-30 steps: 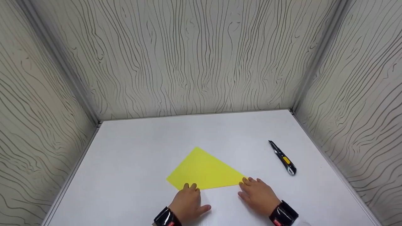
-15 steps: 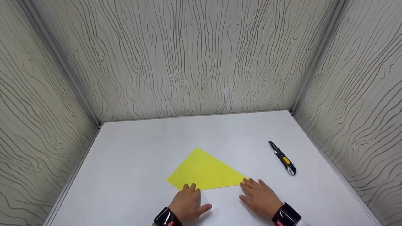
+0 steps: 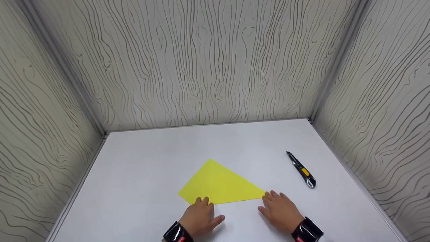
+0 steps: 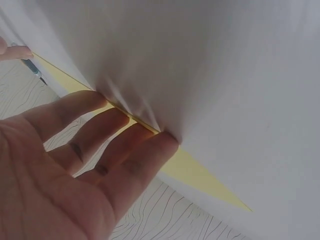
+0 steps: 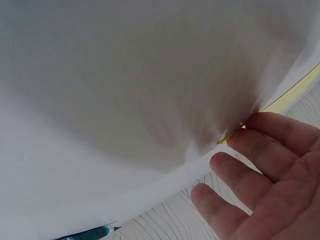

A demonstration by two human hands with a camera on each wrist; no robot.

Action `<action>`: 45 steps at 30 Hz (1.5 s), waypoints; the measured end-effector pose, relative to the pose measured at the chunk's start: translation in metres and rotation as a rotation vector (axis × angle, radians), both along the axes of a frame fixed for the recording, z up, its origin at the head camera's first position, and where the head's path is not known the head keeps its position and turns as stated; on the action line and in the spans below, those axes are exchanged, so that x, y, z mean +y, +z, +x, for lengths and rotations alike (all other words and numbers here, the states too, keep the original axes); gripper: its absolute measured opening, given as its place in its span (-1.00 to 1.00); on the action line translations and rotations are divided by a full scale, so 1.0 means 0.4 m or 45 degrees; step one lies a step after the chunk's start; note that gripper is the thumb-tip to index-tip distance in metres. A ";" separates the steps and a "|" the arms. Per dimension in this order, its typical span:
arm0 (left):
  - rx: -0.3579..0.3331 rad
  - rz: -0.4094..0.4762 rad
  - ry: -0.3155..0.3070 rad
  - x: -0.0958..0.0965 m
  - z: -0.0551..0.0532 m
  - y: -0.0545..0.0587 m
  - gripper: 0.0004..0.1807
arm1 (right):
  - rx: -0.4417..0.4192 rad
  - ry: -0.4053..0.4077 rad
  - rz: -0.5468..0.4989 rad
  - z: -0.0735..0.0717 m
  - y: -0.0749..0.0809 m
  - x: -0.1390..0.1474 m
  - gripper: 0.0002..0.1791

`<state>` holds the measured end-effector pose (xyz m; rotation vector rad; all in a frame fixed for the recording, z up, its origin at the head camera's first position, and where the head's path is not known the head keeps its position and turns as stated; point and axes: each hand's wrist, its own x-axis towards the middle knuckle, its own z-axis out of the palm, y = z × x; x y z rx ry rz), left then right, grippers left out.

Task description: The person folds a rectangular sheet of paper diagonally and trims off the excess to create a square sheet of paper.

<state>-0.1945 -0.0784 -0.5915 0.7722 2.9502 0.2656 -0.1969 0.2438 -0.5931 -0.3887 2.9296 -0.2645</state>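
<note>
A yellow sheet of paper (image 3: 218, 185), folded into a kite-like shape, lies flat on the white table (image 3: 141, 168). My left hand (image 3: 199, 216) rests its fingertips on the near edge of the paper towards its left end, thumb spread out to the right. In the left wrist view its fingers (image 4: 145, 160) line up along that edge. At the paper's right-hand point, my right hand (image 3: 281, 211) touches the tip with extended fingers; in the right wrist view two fingertips (image 5: 260, 120) are at the yellow point and the others lie beyond it.
A black utility knife with a yellow slider (image 3: 302, 170) lies on the table to the right of the paper, beyond my right hand. Panels with a wood-grain line pattern (image 3: 208, 60) enclose the table at the back and both sides. Each wrist wears a black band (image 3: 307, 230).
My right hand has slid slightly to the right along the paper's near edge towards its point. My left hand stays at the same part of the edge.
</note>
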 end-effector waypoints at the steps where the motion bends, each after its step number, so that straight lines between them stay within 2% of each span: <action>1: 0.007 0.003 -0.002 0.000 -0.001 0.000 -0.25 | 0.009 0.000 0.002 0.000 0.001 0.000 -0.37; 6: 0.044 0.000 -0.010 0.001 -0.003 -0.010 -0.24 | 0.051 -0.022 0.045 0.003 -0.003 0.003 -0.42; 12: 0.101 -0.100 0.008 0.001 -0.005 -0.013 -0.22 | 0.082 -0.010 0.141 0.022 -0.008 0.007 -0.40; 19: 0.186 -0.107 0.049 0.002 -0.002 -0.007 -0.30 | 0.061 -0.045 0.124 0.038 0.002 0.004 -0.42; 25: 0.200 -0.102 0.051 0.002 -0.005 0.000 -0.30 | 0.057 -0.037 0.112 0.041 0.003 0.004 -0.44; 31: 0.214 -0.076 0.078 0.000 -0.011 -0.005 -0.33 | 0.073 -0.018 0.109 0.041 0.006 0.001 -0.44; 39: 0.189 -0.056 0.109 0.004 -0.027 -0.011 -0.36 | 0.116 -0.103 0.056 0.053 -0.002 -0.003 -0.59; 45: 0.175 -0.032 0.140 0.004 -0.052 -0.014 -0.34 | 0.044 -0.071 0.014 0.051 0.002 -0.002 -0.57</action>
